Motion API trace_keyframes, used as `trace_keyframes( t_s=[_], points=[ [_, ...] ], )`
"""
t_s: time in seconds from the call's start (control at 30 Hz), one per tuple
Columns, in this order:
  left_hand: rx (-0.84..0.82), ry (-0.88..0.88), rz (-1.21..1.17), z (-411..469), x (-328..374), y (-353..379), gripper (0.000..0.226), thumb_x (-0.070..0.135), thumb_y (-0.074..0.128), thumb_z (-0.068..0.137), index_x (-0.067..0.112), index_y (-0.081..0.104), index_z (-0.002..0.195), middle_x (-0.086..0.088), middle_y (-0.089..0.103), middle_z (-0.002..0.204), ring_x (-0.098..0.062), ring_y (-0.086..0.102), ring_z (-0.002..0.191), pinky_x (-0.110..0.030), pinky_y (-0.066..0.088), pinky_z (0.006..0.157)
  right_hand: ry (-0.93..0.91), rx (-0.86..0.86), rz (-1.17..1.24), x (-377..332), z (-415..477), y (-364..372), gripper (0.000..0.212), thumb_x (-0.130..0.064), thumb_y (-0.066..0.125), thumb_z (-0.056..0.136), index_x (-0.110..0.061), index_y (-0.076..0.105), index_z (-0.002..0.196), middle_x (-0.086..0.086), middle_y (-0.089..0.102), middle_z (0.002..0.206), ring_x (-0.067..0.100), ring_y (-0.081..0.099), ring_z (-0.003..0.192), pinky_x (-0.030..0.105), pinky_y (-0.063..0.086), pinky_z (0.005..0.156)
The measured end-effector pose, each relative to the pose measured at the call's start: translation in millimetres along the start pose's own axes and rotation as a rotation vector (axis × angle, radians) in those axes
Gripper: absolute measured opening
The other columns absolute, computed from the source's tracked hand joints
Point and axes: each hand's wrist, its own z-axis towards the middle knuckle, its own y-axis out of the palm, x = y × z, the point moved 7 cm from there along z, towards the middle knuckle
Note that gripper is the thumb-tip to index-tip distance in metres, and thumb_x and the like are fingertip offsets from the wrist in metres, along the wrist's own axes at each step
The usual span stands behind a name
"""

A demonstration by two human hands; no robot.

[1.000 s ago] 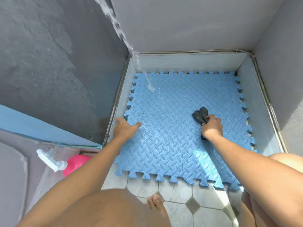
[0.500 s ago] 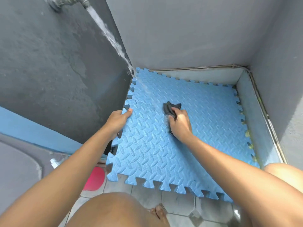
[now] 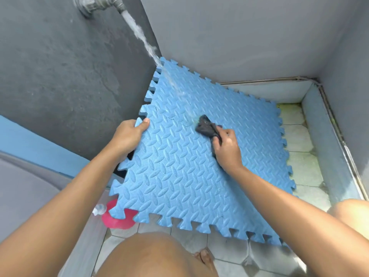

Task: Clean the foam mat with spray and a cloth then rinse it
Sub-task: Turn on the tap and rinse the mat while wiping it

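A blue foam mat point(image 3: 179, 172) with interlocking edges is tilted up, its left side raised toward the grey wall. My left hand point(image 3: 127, 136) grips the mat's left edge, thumb on top. My right hand point(image 3: 227, 150) holds a dark cloth point(image 3: 206, 126) pressed on the mat near its middle. Water point(image 3: 143, 39) streams from a wall tap point(image 3: 99, 4) at the top left and lands on the mat just beside the cloth. A pink spray bottle point(image 3: 115, 218) with a white nozzle lies on the floor, partly hidden under the mat's near left corner.
Grey walls close in on the left, back and right. A low curb with a pipe point(image 3: 335, 136) runs along the right side. Wet tiled floor point(image 3: 299, 140) shows to the right of the mat. My knees point(image 3: 155, 256) and toes point(image 3: 205, 256) are at the bottom.
My left hand took hold of the mat's left edge and lifted it from flat to tilted under the water. My right hand slid the cloth leftward across the mat.
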Motion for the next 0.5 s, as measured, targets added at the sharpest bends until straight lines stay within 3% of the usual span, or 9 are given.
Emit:
trace_keyframes(
  t_s=[0.13, 0.23, 0.33, 0.5],
  points=[
    [0.007, 0.013, 0.053, 0, -1, 1, 0.071, 0.063, 0.054, 0.097, -0.007, 0.062, 0.104, -0.022, 0.071, 0.094, -0.040, 0.069, 0.081, -0.055, 0.057, 0.084, 0.405, 0.127, -0.108, 124, -13, -46, 0.043, -0.026, 0.049, 0.100, -0.015, 0.052, 0.142, 0.019, 0.044, 0.129, 0.040, 0.057, 0.106, 0.040, 0.046, 0.096],
    [0.000, 0.023, 0.047, 1, -1, 4, 0.059, 0.060, 0.052, 0.100, 0.002, 0.062, 0.095, -0.011, 0.064, 0.088, -0.029, 0.060, 0.075, -0.049, 0.053, 0.074, 0.488, 0.193, -0.123, 132, -12, -55, 0.043, -0.024, 0.050, 0.099, -0.011, 0.055, 0.140, 0.023, 0.044, 0.131, 0.042, 0.055, 0.110, 0.039, 0.044, 0.098],
    [0.001, 0.044, 0.047, 3, 1, 2, 0.045, 0.060, 0.051, 0.100, 0.016, 0.056, 0.090, -0.008, 0.056, 0.084, -0.025, 0.051, 0.072, -0.041, 0.042, 0.069, 0.349, 0.170, -0.023, 79, -5, -30, 0.044, -0.027, 0.051, 0.099, -0.013, 0.055, 0.140, 0.015, 0.044, 0.133, 0.033, 0.056, 0.108, 0.035, 0.044, 0.097],
    [0.048, -0.002, 0.112, 0, 3, 2, 0.042, 0.058, 0.035, 0.107, 0.020, 0.049, 0.095, -0.004, 0.040, 0.071, -0.019, 0.036, 0.062, -0.034, 0.029, 0.061, 0.116, 0.081, 0.160, -52, -11, 26, 0.047, -0.031, 0.048, 0.102, -0.017, 0.048, 0.147, -0.001, 0.044, 0.125, 0.012, 0.055, 0.095, 0.031, 0.054, 0.087]
  ],
)
